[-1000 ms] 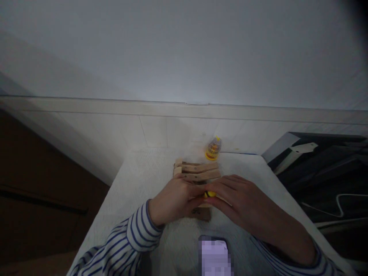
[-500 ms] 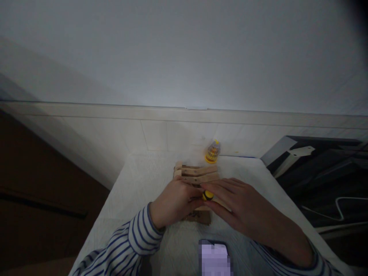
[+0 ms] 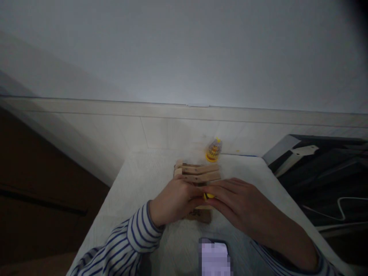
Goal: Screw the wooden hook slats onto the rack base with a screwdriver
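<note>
My right hand (image 3: 240,199) is closed, its thumb and fingers round a small yellow-and-black screwdriver handle (image 3: 209,196). My left hand (image 3: 179,200) is closed too, its fingertips pinched against the left end of the screwdriver. The tip is hidden behind the fingers. Just beyond and under both hands sits a light wooden frame (image 3: 204,177) of angled slats with small dark holes or screw heads. A brown wooden piece (image 3: 199,216) with dark marks shows below my hands. How it joins the frame cannot be made out.
Behind the frame, a clear cone-shaped case with a yellow base (image 3: 213,152) stands near the wall. A phone (image 3: 215,257) with a blurred screen lies at the front of the white-covered table (image 3: 115,230). Dark panels and metal brackets (image 3: 304,153) lean at the right.
My right fingers have closed further over the yellow handle, so less of it shows. The left hand stays almost in place. The view has shifted slightly.
</note>
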A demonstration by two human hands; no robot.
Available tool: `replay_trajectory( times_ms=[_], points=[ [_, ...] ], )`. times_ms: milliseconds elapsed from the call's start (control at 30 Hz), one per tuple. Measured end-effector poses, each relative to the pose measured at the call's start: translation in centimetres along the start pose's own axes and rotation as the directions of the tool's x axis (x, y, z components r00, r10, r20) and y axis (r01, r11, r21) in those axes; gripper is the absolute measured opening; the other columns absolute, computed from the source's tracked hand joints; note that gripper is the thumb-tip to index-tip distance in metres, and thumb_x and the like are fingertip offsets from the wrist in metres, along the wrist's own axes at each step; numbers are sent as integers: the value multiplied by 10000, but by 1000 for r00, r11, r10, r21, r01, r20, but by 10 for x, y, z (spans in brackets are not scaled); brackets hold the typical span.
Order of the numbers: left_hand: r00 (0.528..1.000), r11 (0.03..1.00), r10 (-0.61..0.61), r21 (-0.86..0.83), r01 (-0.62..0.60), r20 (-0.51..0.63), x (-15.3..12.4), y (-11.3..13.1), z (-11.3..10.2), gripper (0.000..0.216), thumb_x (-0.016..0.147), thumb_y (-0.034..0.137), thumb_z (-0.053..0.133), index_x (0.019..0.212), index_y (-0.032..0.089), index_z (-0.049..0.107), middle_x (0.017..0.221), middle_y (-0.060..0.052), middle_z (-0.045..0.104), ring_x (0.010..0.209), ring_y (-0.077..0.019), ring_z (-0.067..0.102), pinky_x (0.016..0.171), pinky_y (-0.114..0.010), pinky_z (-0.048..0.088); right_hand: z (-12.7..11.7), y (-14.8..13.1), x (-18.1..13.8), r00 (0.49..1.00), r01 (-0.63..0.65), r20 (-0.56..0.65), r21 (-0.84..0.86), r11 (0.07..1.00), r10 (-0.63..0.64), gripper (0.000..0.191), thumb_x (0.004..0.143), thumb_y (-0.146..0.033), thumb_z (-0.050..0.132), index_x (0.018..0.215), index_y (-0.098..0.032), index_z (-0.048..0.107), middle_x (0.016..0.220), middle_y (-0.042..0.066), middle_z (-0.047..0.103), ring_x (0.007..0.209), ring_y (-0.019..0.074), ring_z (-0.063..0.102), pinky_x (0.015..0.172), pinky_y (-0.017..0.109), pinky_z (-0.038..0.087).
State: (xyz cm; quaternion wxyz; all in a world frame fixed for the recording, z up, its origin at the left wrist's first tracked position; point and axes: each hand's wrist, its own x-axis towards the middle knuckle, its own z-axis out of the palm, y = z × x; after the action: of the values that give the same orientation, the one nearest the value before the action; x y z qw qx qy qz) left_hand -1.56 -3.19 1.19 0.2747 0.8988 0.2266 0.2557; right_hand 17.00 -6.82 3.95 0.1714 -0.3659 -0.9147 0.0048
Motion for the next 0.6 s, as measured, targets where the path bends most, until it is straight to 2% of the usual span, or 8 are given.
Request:
replay_trajectory(
  times_ms=[133,333,467,600],
  points=[
    [1000,1000,-2,-21,2,26,1,2,-2,211,892,275,525,1044,184,639,852,-25,693,859,-143,632,832,-271,443,1,0,0,999,-35,4,7,999,35,142,872,-218,524,960,-144,608,901,88,676,796,236,633,694,427,538],
    [998,999,-12,-38,15,66,1,2,-3,209,910,281,492,1012,185,647,745,-2,679,718,-124,630,767,-255,451,2,-2,0,999,-52,0,4,999,52,171,875,-237,525,999,-147,602,874,78,673,777,231,629,683,424,531],
    [999,1000,-11,12,10,39,-1,1,-2,215,900,307,507,991,182,656,753,-12,684,715,-130,632,760,-259,451,0,-2,0,998,-51,21,-16,999,51,142,887,-251,501,920,-158,603,869,82,672,782,229,632,688,414,529],
    [1000,998,-19,66,20,-17,-2,0,0,200,863,320,566,967,183,669,757,-13,686,735,-141,634,766,-264,453,-1,-3,0,998,-52,26,-25,998,53,167,897,-265,481,939,-159,603,854,77,676,775,216,636,688,391,529]
  ],
)
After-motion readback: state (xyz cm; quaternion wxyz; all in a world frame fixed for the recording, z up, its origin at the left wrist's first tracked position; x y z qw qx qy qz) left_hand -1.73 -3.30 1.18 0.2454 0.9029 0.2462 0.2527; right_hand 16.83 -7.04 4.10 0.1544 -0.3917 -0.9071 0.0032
